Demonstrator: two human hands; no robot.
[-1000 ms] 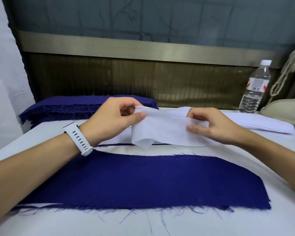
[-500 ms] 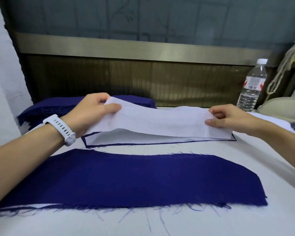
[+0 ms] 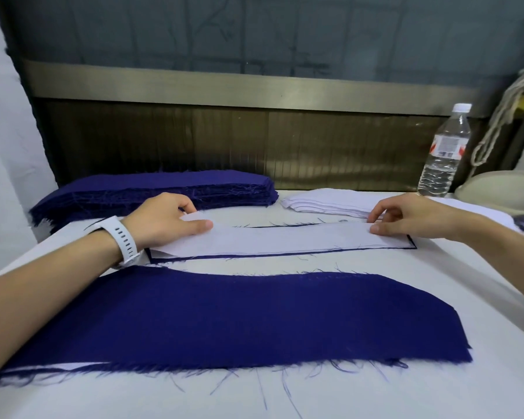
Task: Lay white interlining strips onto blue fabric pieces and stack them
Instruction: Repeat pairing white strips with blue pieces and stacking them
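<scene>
The long white interlining strip (image 3: 285,240) has been lowered flat onto the narrow dark-blue fabric piece (image 3: 254,254) on the white table (image 3: 375,394), its ends pinched by the left hand (image 3: 167,220) and the right hand (image 3: 406,217). A brown ribbed wall panel (image 3: 254,140) is seen behind.

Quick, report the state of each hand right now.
Left hand: pinches the left end of the white interlining strip.
Right hand: pinches the right end of the same strip.

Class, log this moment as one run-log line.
step: laying white strip | left hand: pinches left end | right hand: pinches right end | near blue piece: uncovered
</scene>
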